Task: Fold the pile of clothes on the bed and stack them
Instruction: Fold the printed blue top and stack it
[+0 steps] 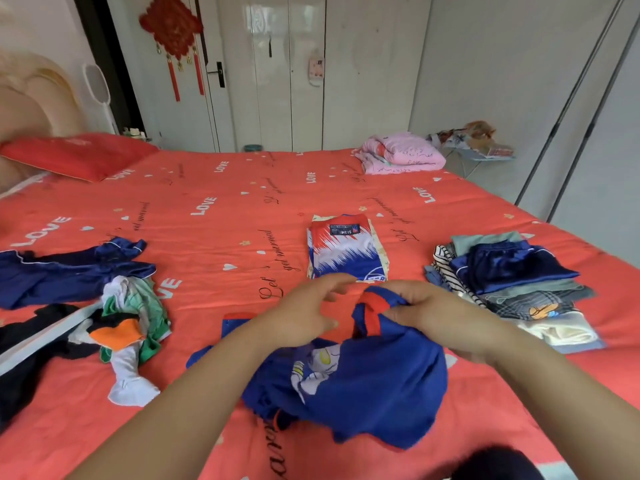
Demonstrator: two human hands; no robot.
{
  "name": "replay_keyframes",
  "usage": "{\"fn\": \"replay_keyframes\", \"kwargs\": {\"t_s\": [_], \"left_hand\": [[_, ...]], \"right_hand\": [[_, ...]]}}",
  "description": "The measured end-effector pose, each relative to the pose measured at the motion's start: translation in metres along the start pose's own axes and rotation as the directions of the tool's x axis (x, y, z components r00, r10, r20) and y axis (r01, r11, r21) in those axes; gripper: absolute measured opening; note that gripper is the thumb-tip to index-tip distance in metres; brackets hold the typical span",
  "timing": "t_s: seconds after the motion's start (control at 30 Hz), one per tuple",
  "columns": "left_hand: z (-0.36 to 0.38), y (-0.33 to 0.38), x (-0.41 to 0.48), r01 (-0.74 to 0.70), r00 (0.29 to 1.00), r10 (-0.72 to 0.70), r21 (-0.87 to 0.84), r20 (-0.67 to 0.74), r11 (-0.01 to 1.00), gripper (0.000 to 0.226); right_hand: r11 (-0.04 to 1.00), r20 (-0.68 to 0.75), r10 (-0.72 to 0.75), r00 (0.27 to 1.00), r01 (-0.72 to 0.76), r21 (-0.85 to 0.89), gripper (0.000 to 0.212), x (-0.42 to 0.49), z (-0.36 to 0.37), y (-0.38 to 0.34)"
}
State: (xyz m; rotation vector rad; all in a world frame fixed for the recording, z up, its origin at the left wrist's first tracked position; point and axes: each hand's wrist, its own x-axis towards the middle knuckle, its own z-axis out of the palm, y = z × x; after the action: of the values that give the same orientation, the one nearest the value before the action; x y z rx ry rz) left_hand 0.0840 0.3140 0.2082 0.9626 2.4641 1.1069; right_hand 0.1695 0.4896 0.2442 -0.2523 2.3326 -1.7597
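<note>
Progress check: past halfway by my read. Done: jersey stack (pixel 346 251) at frame centre with a red-white-blue top, and a taller side stack (pixel 512 282) at middle right, topped by navy satin. In hand: blue shirt (pixel 377 386), crumpled on the bed (pixel 225 209) at lower centre and not flattened yet. Right hand (pixel 440 317): grip pinching the shirt's red-trimmed edge. Left hand (pixel 304 313): grip spread, fingers loose, just over the shirt, holding nothing I can see. Left to do: loose pile (pixel 117 317) at middle left, green-white-orange and black pieces tangled together, plus a navy satin garment (pixel 69 271) sprawled just above it. So at least three more folds after this one. Around: red pillow (pixel 76 154) upper left, pink blanket (pixel 401 154) at the bed's far edge upper right, white wardrobe doors (pixel 363 64) behind. Watch item: the jersey stack lies just beyond the hands, so spreading the shirt flat could nudge it. Dark blur at the bottom edge, can't tell what.
</note>
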Motion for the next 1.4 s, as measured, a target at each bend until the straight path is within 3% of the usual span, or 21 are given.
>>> {"fn": "replay_keyframes", "kwargs": {"t_s": [0.1, 0.17, 0.27, 0.33, 0.4, 0.47, 0.6, 0.67, 0.77, 0.9, 1.0, 1.1, 1.17, 1.27, 1.4], "left_hand": [[0.003, 0.026, 0.011, -0.12, 0.982, 0.087, 0.201, 0.168, 0.972, 0.025], [0.005, 0.035, 0.02, -0.15, 0.98, 0.109, 0.257, 0.166, 0.955, 0.024], [-0.011, 0.034, 0.029, -0.086, 0.995, 0.091, 0.144, -0.028, 0.986, 0.01], [-0.035, 0.03, 0.027, -0.063, 0.969, 0.066, 0.023, -0.236, 0.998, 0.026], [-0.063, 0.03, 0.021, -0.07, 0.902, 0.041, -0.054, -0.429, 0.996, 0.034], [-0.096, 0.038, 0.014, -0.073, 0.828, 0.022, -0.068, -0.561, 0.995, 0.029], [-0.163, 0.092, -0.001, -0.231, 0.728, 0.099, -0.107, -0.679, 0.967, 0.025], [-0.189, 0.126, -0.018, -0.334, 0.74, 0.184, -0.116, -0.647, 0.935, 0.022], [-0.204, 0.146, -0.038, -0.344, 0.868, 0.263, -0.127, -0.421, 0.93, 0.018], [-0.202, 0.111, -0.044, -0.096, 0.966, 0.084, -0.037, -0.244, 0.995, 0.013], [-0.205, 0.083, -0.042, 0.063, 0.965, -0.027, 0.131, -0.259, 0.989, 0.01], [-0.215, 0.062, -0.039, 0.169, 0.954, -0.051, 0.392, -0.294, 0.905, 0.015], [-0.22, 0.05, -0.037, 0.225, 0.901, -0.012, 0.442, -0.434, 0.868, 0.014], [-0.218, 0.045, -0.042, 0.277, 0.727, -0.002, 0.291, -0.686, 0.916, 0.013], [-0.218, 0.07, -0.043, 0.239, 0.591, -0.018, 0.154, -0.807, 0.959, 0.013]], "right_hand": [[0.994, 0.087, -0.07, 0.994, 0.076, -0.073, 0.019, -0.003, -0.018, -0.046], [0.988, 0.122, -0.103, 0.987, 0.115, -0.101, 0.02, -0.005, -0.029, -0.072], [0.981, 0.071, -0.128, 0.989, 0.137, -0.136, 0.029, -0.01, -0.052, -0.1], [0.978, 0.007, -0.122, 0.992, 0.122, -0.17, 0.031, -0.016, -0.069, -0.114], [0.974, -0.057, -0.111, 0.992, 0.098, -0.203, 0.031, -0.021, -0.084, -0.123], [0.962, -0.133, -0.126, 0.983, 0.088, -0.259, 0.028, -0.025, -0.095, -0.133], [0.955, -0.294, -0.209, 0.933, 0.129, -0.269, 0.022, -0.029, -0.11, -0.172], [0.952, -0.35, -0.268, 0.898, 0.191, -0.239, 0.019, -0.029, -0.122, -0.192], [0.949, -0.395, -0.28, 0.875, 0.19, -0.253, 0.016, -0.021, -0.131, -0.206], [0.948, -0.456, -0.202, 0.867, 0.056, -0.312, 0.017, -0.005, -0.136, -0.189], [0.905, -0.497, -0.218, 0.84, -0.017, -0.426, 0.014, 0.003, -0.142, -0.176], [0.817, -0.518, -0.257, 0.815, -0.103, -0.567, 0.014, 0.009, -0.14, -0.167], [0.814, -0.55, -0.257, 0.795, -0.13, -0.567, 0.014, 0.012, -0.139, -0.159], [0.723, -0.577, -0.258, 0.775, -0.242, -0.647, 0.021, 0.014, -0.138, -0.144], [0.619, -0.649, -0.307, 0.696, -0.372, -0.692, 0.031, 0.012, -0.136, -0.15]]}}
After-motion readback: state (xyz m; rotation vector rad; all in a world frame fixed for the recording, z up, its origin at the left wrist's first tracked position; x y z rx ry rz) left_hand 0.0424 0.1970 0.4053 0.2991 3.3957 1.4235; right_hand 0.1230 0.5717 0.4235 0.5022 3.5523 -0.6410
